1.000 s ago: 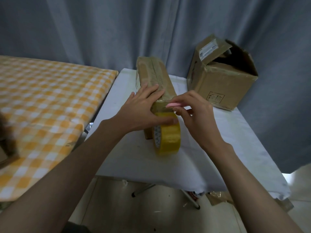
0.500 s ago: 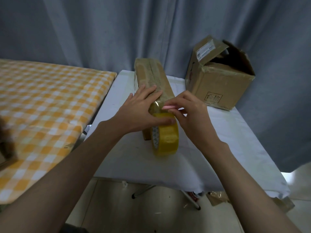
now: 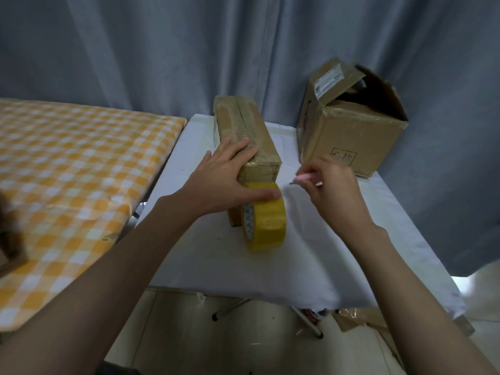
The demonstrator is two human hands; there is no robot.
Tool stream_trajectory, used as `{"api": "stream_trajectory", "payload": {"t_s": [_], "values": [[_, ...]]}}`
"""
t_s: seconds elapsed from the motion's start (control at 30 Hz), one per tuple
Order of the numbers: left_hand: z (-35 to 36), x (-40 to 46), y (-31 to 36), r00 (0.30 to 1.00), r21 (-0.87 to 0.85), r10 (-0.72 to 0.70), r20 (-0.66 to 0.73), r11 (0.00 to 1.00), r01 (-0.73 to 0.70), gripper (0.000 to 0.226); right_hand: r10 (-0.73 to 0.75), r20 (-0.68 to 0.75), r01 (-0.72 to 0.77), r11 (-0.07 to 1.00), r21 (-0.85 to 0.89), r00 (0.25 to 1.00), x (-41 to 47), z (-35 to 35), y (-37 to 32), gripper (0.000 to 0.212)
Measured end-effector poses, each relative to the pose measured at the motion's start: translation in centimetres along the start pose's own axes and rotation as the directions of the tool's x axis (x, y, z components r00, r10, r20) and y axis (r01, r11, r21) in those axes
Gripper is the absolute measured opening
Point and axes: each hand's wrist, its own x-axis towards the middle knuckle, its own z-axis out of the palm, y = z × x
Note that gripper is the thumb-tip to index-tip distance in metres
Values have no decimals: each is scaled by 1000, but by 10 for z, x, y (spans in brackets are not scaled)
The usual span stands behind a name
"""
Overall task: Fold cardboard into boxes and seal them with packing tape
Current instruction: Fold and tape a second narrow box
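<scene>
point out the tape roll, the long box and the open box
tape roll (image 3: 269,220), head view, yellow outer band
long box (image 3: 243,125), head view, taped top face
open box (image 3: 349,136), head view, front wall

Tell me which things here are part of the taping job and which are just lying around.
In use: long box, tape roll, pink cutter, left hand, right hand.
Lying about: open box, checked cloth, scraps on the floor.

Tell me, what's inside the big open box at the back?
The big open box has its flaps up, but inside only dark shadow shows. Its front wall and a raised flap with a white label cover the rest, so I can't tell what's in it.
</scene>
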Motion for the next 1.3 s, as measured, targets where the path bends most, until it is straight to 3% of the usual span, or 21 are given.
{"api": "stream_trajectory", "payload": {"t_s": [0.13,0.27,0.3,0.37,0.43,0.5,0.6,0.8,1.0,1.3], "values": [[0,1,0,1000,-9,-2,1,1000,2,117,322,138,-314,946,-76,937,-12,7,23,15],[0,0,1,1000,-6,-6,3,1000,6,117,407,318,-355,911,-209,857,-17,13,23,17],[0,1,1,1000,-4,-7,5,1000,7,117,390,307,-358,920,-159,868,-15,13,20,11],[0,2,1,1000,2,-7,2,1000,7,118,393,254,-440,883,166,884,-11,11,4,7],[0,2,1,1000,14,-8,1,1000,8,121,424,336,-540,673,505,841,-7,9,-18,16],[0,1,1,1000,19,-11,1,1000,11,122,397,504,-642,503,579,767,-5,9,-33,27],[1,1,0,1000,28,-2,-2,1000,2,120,376,640,-740,412,532,670,-2,12,-45,30],[-2,0,1,1000,68,26,-1,997,-25,119,384,717,-811,209,546,582,3,13,-58,14],[-15,10,2,985,164,80,-155,985,-54,58,421,739,-829,58,557,526,-3,10,-58,8],[-5,24,-13,938,190,241,-249,962,-197,47,343,706,-772,105,626,619,-17,5,-44,7]]}}
